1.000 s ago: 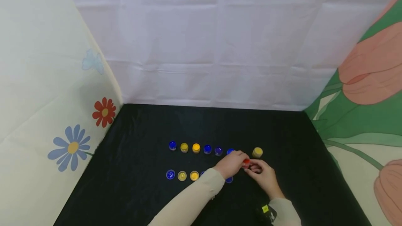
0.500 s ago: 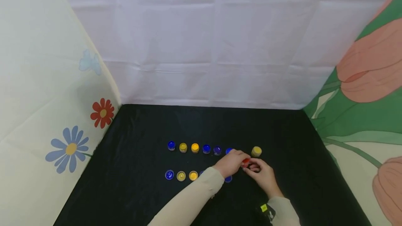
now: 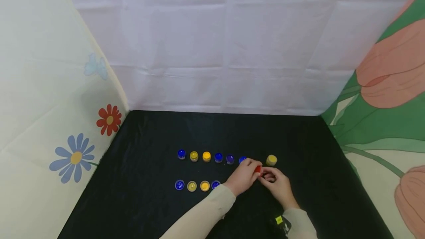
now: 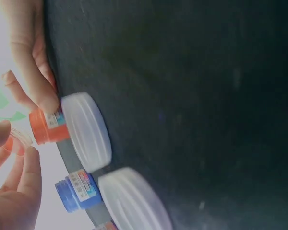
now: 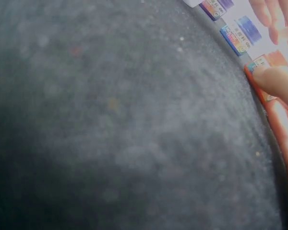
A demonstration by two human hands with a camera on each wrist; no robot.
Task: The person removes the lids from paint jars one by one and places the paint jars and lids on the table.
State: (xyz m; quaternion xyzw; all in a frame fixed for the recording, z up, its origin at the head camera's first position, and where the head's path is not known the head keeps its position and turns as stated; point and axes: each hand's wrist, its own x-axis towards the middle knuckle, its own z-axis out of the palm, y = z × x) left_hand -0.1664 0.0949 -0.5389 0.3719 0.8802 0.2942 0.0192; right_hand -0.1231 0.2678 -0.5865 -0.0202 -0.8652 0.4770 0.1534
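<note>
In the head view my left hand (image 3: 244, 177) and right hand (image 3: 278, 186) meet at the right end of the back row of paint jars. Between the left thumb and fingers is a clear, red-stained lid (image 4: 19, 143), seen in the left wrist view. An orange-red paint jar (image 4: 38, 127) stands on the black cloth, apart from that lid. My right fingers and thumb grip this jar by its side; in the right wrist view the thumb (image 5: 278, 84) lies across its label. Beside it stands a blue paint jar (image 4: 77, 190).
More small jars, such as a yellow jar (image 3: 194, 156), continue the back row leftward. Nearer lies a row of paint-smeared lids, including a blue lid (image 3: 179, 184), partly hidden by my left arm. A yellow-topped jar (image 3: 271, 160) stands apart at right. White cloth (image 3: 219, 47) hangs behind.
My left hand has shifted slightly left and toward me with the red-stained lid, now covering a blue lid in the near row. My right hand stays on the jar.
</note>
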